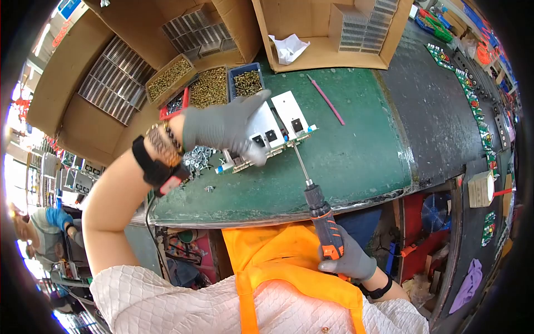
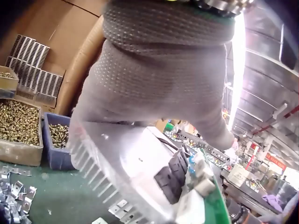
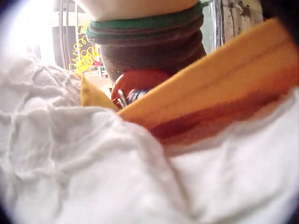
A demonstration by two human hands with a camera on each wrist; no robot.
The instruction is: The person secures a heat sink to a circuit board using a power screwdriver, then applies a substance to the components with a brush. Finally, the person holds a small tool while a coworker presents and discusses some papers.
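Fingers (image 1: 253,101) of the gloved left hand (image 1: 222,127) clasp the heat sink board (image 1: 289,114) on the green bench (image 1: 361,156). The right hand (image 1: 349,260), low by the apron (image 1: 278,250), grips the screwdriver (image 1: 325,222), its tip at the board's edge.

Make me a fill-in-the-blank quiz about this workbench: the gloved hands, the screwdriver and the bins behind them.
1. The right hand grips a screwdriver whose handle is orange and ____.
2. The left hand holds the heat sink assembly over a ____ mat.
3. The blue bin behind the left hand is filled with brass-coloured ____.

Missing words: black; green; screws.
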